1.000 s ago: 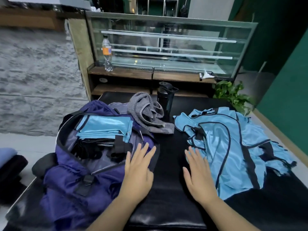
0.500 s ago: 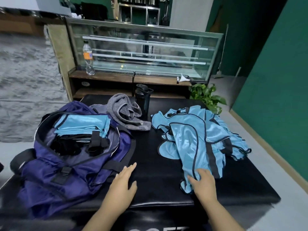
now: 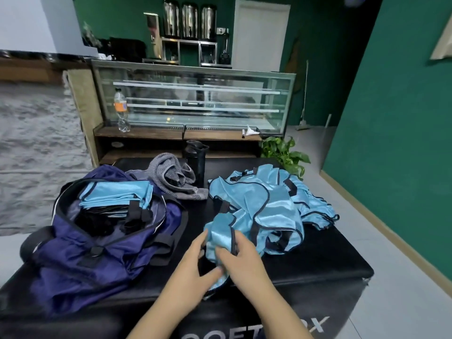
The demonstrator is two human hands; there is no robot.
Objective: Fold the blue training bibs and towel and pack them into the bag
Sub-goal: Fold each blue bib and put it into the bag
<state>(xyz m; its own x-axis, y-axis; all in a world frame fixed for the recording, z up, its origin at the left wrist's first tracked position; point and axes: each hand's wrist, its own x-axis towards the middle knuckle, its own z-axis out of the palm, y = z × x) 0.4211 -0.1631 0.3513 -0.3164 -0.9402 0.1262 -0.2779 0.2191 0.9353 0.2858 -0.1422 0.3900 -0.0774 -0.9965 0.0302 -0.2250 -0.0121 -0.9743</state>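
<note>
At the near edge of the black padded table (image 3: 318, 260), your left hand (image 3: 193, 263) and right hand (image 3: 242, 259) are both closing on the near corner of a glossy light-blue training bib with dark piping (image 3: 221, 241). The left fingers are curling against its left edge and the right fingers are pinching its lower folds; the hands are nearly touching, so neither is the nearer. The bib's long axis is running away from your fingers, far and to the right, into the crumpled heap of slippery blue bibs (image 3: 269, 204); judged from this, the next pull is towards you. To the left, the soft open purple nylon bag (image 3: 97, 248) is already holding a flat folded blue bib (image 3: 115, 195). Farther off, the ribbed grey towel (image 3: 173, 178) is lying bunched and unfolded beside a black cylindrical shaker bottle (image 3: 197, 162).
</note>
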